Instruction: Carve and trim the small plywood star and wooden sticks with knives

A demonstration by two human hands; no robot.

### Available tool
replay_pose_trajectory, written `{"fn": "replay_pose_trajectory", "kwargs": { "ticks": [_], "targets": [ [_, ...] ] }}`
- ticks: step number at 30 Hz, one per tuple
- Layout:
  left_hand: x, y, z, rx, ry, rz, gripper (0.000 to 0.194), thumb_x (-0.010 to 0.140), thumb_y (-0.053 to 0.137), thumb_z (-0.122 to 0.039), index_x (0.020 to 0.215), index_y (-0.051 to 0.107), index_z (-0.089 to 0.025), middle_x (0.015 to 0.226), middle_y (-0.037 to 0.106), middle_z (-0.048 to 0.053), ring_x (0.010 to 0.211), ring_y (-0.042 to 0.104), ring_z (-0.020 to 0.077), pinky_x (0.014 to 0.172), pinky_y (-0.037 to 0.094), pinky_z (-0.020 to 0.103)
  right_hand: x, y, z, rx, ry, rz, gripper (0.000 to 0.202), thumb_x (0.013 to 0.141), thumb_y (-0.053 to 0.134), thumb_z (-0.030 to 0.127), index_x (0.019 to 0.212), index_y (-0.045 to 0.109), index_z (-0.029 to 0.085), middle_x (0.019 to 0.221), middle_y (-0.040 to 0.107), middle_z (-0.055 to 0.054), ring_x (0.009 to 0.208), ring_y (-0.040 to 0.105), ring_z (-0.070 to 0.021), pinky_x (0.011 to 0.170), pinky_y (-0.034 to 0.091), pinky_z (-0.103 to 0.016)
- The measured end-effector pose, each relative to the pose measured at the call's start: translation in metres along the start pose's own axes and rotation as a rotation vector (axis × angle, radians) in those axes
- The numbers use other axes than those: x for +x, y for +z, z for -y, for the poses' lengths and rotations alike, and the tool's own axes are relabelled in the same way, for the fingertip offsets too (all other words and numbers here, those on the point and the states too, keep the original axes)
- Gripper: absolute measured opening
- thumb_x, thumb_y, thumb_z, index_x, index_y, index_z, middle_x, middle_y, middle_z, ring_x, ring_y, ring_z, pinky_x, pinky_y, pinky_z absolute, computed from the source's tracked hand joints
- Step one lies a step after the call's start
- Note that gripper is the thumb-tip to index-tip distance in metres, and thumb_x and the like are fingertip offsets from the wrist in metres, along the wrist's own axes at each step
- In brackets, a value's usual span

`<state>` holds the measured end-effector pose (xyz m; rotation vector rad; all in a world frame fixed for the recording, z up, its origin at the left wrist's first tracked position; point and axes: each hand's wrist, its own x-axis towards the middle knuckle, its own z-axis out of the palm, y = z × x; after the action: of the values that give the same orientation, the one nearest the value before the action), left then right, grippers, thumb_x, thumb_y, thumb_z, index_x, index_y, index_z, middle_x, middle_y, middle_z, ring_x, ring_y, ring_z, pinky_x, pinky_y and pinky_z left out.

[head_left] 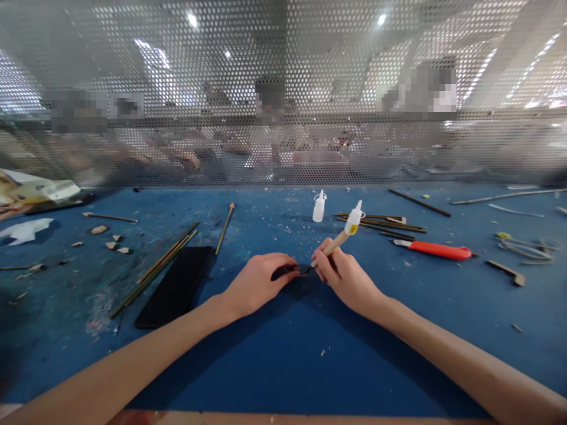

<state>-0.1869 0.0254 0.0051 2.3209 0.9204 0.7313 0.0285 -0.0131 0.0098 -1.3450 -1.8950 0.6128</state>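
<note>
Near the middle of the blue table, my left hand point(261, 283) pinches a small thin piece point(303, 273) between thumb and fingertips. Most of that piece is hidden by the fingers, so its kind is unclear. My right hand point(349, 280) grips a tool with a pale wooden handle point(337, 242), held slantwise like a pen. Its thin dark tip point(309, 269) points left and meets or nearly meets the piece. Just behind the handle stands a white glue bottle point(354, 217) with a yellow label; a second white bottle point(319, 206) is farther back.
A black phone point(175, 289) and thin sticks point(155, 268) lie left of my left hand. On the right are more sticks point(390, 224), a red utility knife point(438, 250) with its blade out, and rubber bands point(529, 248). A perforated metal screen point(283, 153) closes off the far edge.
</note>
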Motion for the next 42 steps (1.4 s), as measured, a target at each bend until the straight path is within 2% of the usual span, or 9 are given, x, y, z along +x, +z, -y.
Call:
{"fn": "replay_pose_trajectory", "kwargs": {
  "ticks": [6, 19, 24, 28, 30, 32, 35, 38, 42],
  "targets": [
    [0.003, -0.006, 0.006, -0.406, -0.197, -0.107, 0.024, 0.094, 0.065, -0.040, 0.102, 0.070, -0.019, 0.088, 0.074, 0.003, 0.074, 0.065, 0.0149, 0.072, 0.052, 0.026, -0.004, -0.006, 0.001, 0.199, -0.044, -0.243, 0.015, 0.101, 0.050, 0.036, 0.099, 0.052, 0.022, 0.080, 0.061, -0.001, 0.068, 0.060, -0.0145, 0.061, 0.047, -0.028],
    [0.009, -0.008, 0.008, -0.607, -0.279, -0.088, 0.028, 0.093, 0.063, -0.041, 0.103, 0.066, -0.016, 0.078, 0.067, 0.003, 0.066, 0.058, 0.0122, 0.054, 0.041, 0.021, -0.014, 0.006, 0.012, 0.144, -0.101, -0.086, 0.006, 0.101, 0.048, 0.027, 0.098, 0.045, 0.023, 0.078, 0.066, 0.000, 0.067, 0.063, -0.0132, 0.064, 0.048, -0.028],
    [0.010, -0.002, 0.010, -0.704, -0.275, -0.089, 0.026, 0.094, 0.064, -0.039, 0.102, 0.066, -0.014, 0.090, 0.070, 0.006, 0.077, 0.063, 0.0126, 0.071, 0.051, 0.024, -0.016, 0.009, 0.010, 0.075, -0.145, 0.016, 0.006, 0.101, 0.046, 0.028, 0.098, 0.048, 0.023, 0.081, 0.067, -0.002, 0.060, 0.058, -0.0119, 0.059, 0.046, -0.027],
    [0.009, 0.001, 0.008, -0.684, -0.270, -0.163, 0.025, 0.094, 0.064, -0.038, 0.102, 0.066, -0.014, 0.094, 0.073, 0.007, 0.084, 0.069, 0.0162, 0.080, 0.057, 0.030, -0.013, 0.003, 0.007, 0.027, -0.151, -0.197, 0.008, 0.101, 0.048, 0.027, 0.108, 0.048, 0.023, 0.082, 0.064, -0.002, 0.069, 0.060, -0.0151, 0.065, 0.048, -0.029],
    [0.006, 0.000, 0.003, -0.603, -0.241, -0.230, 0.023, 0.094, 0.065, -0.037, 0.102, 0.067, -0.015, 0.091, 0.074, 0.006, 0.082, 0.071, 0.0173, 0.078, 0.059, 0.030, -0.010, -0.001, 0.007, -0.036, -0.183, -0.264, 0.011, 0.102, 0.048, 0.027, 0.112, 0.052, 0.023, 0.091, 0.063, -0.005, 0.079, 0.061, -0.0164, 0.073, 0.049, -0.032],
    [-0.001, -0.002, -0.005, -0.483, -0.189, -0.282, 0.022, 0.094, 0.065, -0.036, 0.103, 0.070, -0.017, 0.091, 0.075, 0.005, 0.081, 0.072, 0.0176, 0.077, 0.060, 0.029, -0.007, -0.005, 0.009, -0.052, -0.198, -0.242, 0.013, 0.103, 0.046, 0.029, 0.108, 0.056, 0.023, 0.098, 0.061, -0.007, 0.084, 0.059, -0.0168, 0.077, 0.048, -0.032],
    [-0.013, -0.004, -0.017, -0.255, -0.043, -0.341, 0.015, 0.096, 0.066, -0.031, 0.106, 0.073, -0.022, 0.101, 0.077, 0.002, 0.087, 0.074, 0.0165, 0.082, 0.060, 0.027, -0.008, -0.005, 0.012, 0.011, -0.158, -0.090, 0.016, 0.101, 0.050, 0.036, 0.097, 0.058, 0.022, 0.086, 0.061, -0.003, 0.076, 0.056, -0.0154, 0.072, 0.045, -0.030],
    [-0.020, -0.005, -0.022, -0.049, 0.211, -0.376, 0.017, 0.095, 0.066, -0.018, 0.111, 0.070, -0.023, 0.107, 0.077, 0.002, 0.096, 0.073, 0.0156, 0.089, 0.057, 0.026, -0.011, -0.004, 0.015, 0.123, -0.097, 0.062, 0.024, 0.101, 0.051, 0.042, 0.089, 0.056, 0.022, 0.072, 0.055, 0.002, 0.064, 0.049, -0.0128, 0.061, 0.040, -0.026],
    [-0.022, -0.008, -0.022, 0.026, 0.410, -0.337, 0.028, 0.095, 0.062, -0.007, 0.119, 0.065, -0.022, 0.114, 0.075, 0.005, 0.102, 0.071, 0.0162, 0.090, 0.058, 0.028, -0.010, -0.011, 0.020, 0.257, -0.099, 0.184, 0.026, 0.103, 0.046, 0.039, 0.088, 0.058, 0.022, 0.071, 0.053, 0.002, 0.064, 0.046, -0.0117, 0.059, 0.039, -0.024]
  ]
}}
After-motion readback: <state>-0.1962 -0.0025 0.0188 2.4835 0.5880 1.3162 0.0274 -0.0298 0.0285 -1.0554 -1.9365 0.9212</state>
